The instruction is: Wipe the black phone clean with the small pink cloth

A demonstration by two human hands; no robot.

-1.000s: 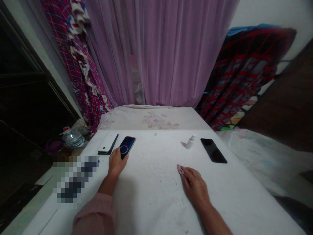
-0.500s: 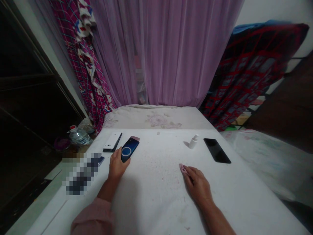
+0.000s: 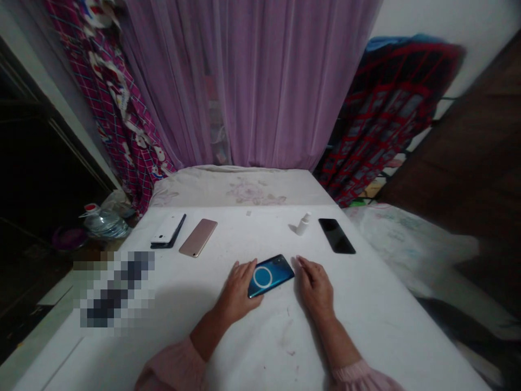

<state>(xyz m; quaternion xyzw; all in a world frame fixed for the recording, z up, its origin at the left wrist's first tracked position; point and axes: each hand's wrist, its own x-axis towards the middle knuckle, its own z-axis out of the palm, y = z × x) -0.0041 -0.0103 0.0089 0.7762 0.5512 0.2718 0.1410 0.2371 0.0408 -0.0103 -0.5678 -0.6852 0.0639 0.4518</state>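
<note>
A dark blue phone (image 3: 271, 276) with a white ring on its back lies on the white table (image 3: 260, 347) in front of me. My left hand (image 3: 240, 290) grips its left end, fingers curled over the edge. My right hand (image 3: 315, 285) rests flat on the table just right of the phone, fingers stretched forward; I cannot see anything in it. A rose-gold phone (image 3: 198, 237) lies face down further back on the left, apart from both hands.
A white phone stacked on a dark one (image 3: 168, 230) sits at the back left. A small white spray bottle (image 3: 303, 223) and a black phone (image 3: 336, 235) stand at the back right. A bed (image 3: 240, 187) and purple curtain (image 3: 244, 81) lie beyond; a water bottle (image 3: 103, 222) stands left.
My left hand has carried the blue phone from the back left to the table's middle, uncovering the rose-gold phone that lay under it. My right hand has shifted slightly toward the phone.
</note>
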